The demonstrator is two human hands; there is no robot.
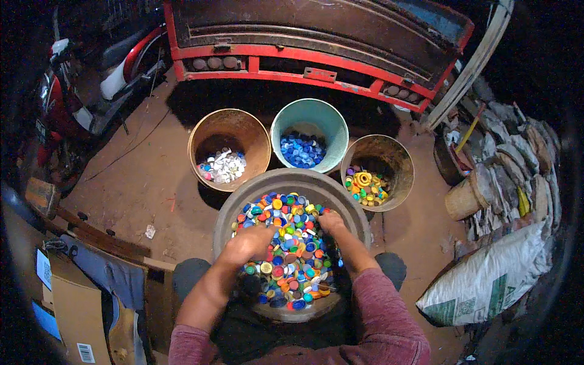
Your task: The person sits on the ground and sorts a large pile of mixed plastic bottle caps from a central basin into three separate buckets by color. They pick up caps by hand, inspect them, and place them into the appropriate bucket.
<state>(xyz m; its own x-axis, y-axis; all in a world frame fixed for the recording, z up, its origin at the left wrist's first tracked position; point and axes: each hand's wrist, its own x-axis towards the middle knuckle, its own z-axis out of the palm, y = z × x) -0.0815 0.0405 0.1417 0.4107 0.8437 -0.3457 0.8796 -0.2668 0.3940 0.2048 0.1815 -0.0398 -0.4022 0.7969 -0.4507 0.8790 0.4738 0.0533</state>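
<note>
A wide round basin (pixel 222 223), set at my lap between my knees, holds a heap of mixed-colour plastic bottle caps (pixel 289 269). My left hand (pixel 255 242) reaches over the left of the heap, slightly blurred, fingers among the caps. At the right inner side is my right hand (pixel 331 221), its fingertips down at the caps beside a red one. Whether either hand grips a cap is hidden. Beyond the basin stand a brownish bucket (pixel 251 137) with mostly white caps (pixel 226 166), a teal bucket (pixel 310 114) with blue caps (pixel 303 150), and a stained bucket (pixel 399 171) with mostly yellow caps (pixel 367 187).
A red metal vehicle frame (pixel 319 74) spans the far side, with a pole (pixel 474 68) at its right. A motorcycle (pixel 114 82) stands at left, above a cardboard box (pixel 75 301). On the right lie a white woven sack (pixel 492 278) and a dirty bucket (pixel 467 196).
</note>
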